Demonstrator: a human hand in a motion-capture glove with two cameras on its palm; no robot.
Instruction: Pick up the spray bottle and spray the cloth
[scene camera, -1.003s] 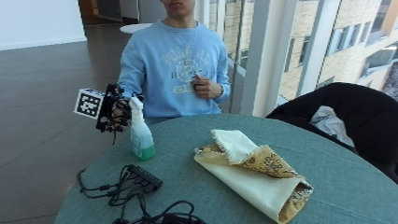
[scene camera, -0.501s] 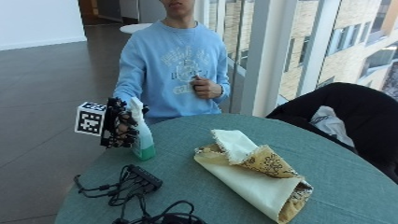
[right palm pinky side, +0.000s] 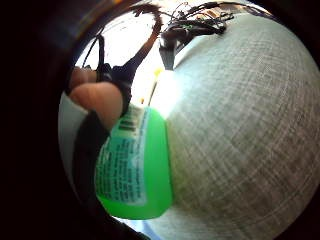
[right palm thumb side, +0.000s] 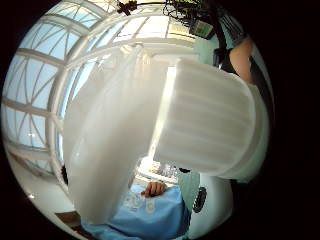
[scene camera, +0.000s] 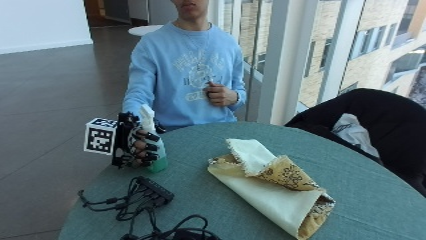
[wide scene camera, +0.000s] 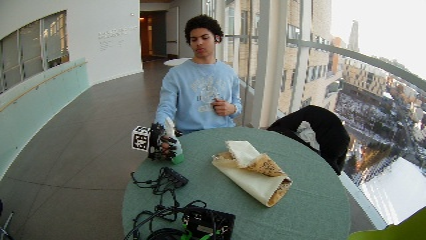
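Gloved right hand (scene camera: 136, 146) wraps its curled fingers (scene camera: 150, 146) round the bottle (scene camera: 152, 135), near the table (scene camera: 373, 200) edge on the person's right. Bottle stands upright; green base (right palm pinky side: 145, 175) looks to touch the tabletop, but contact can't be confirmed. White trigger head (right palm thumb side: 150, 130) fills the thumb-side palm view, ribbed plastic, close to the palm. Little-finger-side view shows translucent green plastic with a printed label and barcode, woven grey-green table surface beside it.

Cloth (scene camera: 269, 185) lies mid-table, well apart from the bottle, open tabletop between them. It is folded, pale yellow with a patterned brown lining, one corner flipped up, frayed edges. Its far end comes near the table's front rim.

Black cables (scene camera: 143, 200) with a small box sit on the table just in front of the bottle, toward the near rim. Table is round, cloth-like texture.

Bare hand (scene camera: 218, 94) is held up at the chest, fingers loosely curled, holding nothing. A black jacket (scene camera: 359, 120) is draped over a chair beyond the table's far side.
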